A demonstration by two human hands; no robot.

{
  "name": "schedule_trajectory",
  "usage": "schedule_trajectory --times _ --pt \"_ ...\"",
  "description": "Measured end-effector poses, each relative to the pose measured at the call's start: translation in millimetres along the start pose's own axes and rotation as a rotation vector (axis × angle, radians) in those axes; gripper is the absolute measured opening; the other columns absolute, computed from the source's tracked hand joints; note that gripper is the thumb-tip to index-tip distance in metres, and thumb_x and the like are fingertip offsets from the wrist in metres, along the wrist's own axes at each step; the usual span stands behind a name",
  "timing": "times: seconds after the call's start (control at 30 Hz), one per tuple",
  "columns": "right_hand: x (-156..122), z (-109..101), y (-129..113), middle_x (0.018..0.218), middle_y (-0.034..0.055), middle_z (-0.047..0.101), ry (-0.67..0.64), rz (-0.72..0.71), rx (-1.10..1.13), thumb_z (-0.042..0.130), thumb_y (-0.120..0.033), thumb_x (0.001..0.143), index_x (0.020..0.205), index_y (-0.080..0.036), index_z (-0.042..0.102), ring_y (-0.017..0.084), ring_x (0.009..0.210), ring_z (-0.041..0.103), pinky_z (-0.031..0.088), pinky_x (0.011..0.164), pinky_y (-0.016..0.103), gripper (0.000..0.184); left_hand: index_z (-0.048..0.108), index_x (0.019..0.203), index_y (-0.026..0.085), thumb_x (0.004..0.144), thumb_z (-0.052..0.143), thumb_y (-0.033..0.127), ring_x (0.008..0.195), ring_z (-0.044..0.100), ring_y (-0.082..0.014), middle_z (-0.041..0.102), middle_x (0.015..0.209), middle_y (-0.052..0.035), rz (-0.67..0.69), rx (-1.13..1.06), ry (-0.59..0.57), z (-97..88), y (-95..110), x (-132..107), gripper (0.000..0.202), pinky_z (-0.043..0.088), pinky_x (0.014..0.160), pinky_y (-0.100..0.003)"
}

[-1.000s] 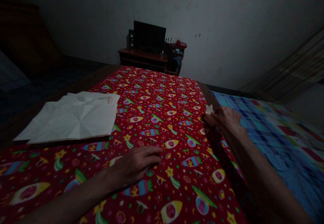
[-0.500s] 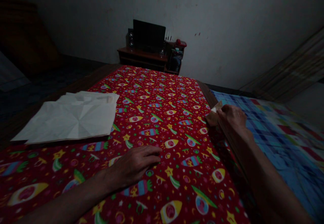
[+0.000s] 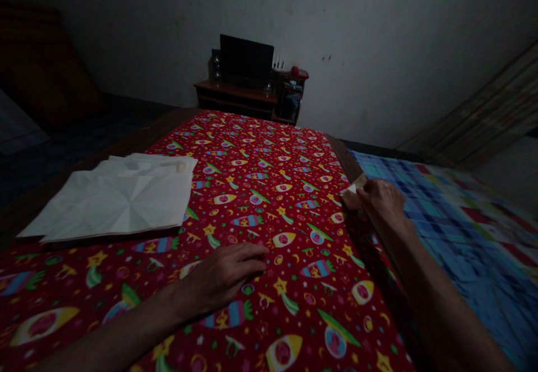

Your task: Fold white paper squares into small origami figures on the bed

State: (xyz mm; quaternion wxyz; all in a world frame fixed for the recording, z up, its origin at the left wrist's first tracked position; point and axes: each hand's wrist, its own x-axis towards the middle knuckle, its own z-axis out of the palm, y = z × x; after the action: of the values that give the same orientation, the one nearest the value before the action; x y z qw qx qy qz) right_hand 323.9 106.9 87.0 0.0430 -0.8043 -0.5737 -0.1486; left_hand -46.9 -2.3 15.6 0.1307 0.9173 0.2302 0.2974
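My left hand [image 3: 230,274] rests palm down on a red cloth [image 3: 269,204] printed with rockets and stars, fingers stretched out and holding nothing. At the cloth's right edge, my right hand [image 3: 382,198] is closed, its fingertips pinching a small folded paper [image 3: 352,197], tan with a white patch. Part of that paper is hidden behind the fingers. To the left lies a stack of creased white paper sheets [image 3: 121,198], apart from both hands.
Along the right side, below the wooden edge [image 3: 342,156], spreads a blue checked cover [image 3: 437,221]. A desk [image 3: 235,93] with a dark monitor [image 3: 246,61], a speaker [image 3: 216,64] and a red telephone [image 3: 300,73] stands at the far wall. A wooden cabinet [image 3: 37,64] is at far left.
My right hand has shifted slightly left with the folded paper, whose visible outline has changed a little. My left hand stays where it was.
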Motion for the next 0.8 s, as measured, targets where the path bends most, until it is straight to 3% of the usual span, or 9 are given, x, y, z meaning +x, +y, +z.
schedule_trajectory --times 0.5,0.8 --pt "-5 -5 4 0.087 0.0147 0.068 0.061 -0.017 0.028 0.045 -0.037 0.085 0.093 -0.016 0.068 0.028 0.081 0.062 0.035 0.057 0.029 0.033 0.060 0.104 0.017 0.091 0.042 0.011 0.103 0.060 -0.0165 0.063 0.112 -0.0087 0.015 0.010 0.026 1.0 -1 2 0.023 0.051 0.084 -0.025" --pt "-2 6 -1 0.090 0.0158 0.067 -0.019 -0.043 -0.028 0.050 -0.036 0.082 0.092 -0.013 0.068 0.028 0.082 0.062 0.036 0.058 0.030 0.031 0.060 0.102 0.016 0.091 0.042 0.011 0.102 0.060 -0.0173 0.063 0.111 -0.0091 0.018 0.016 0.030 -0.8 0 1 0.023 0.052 0.083 -0.026"
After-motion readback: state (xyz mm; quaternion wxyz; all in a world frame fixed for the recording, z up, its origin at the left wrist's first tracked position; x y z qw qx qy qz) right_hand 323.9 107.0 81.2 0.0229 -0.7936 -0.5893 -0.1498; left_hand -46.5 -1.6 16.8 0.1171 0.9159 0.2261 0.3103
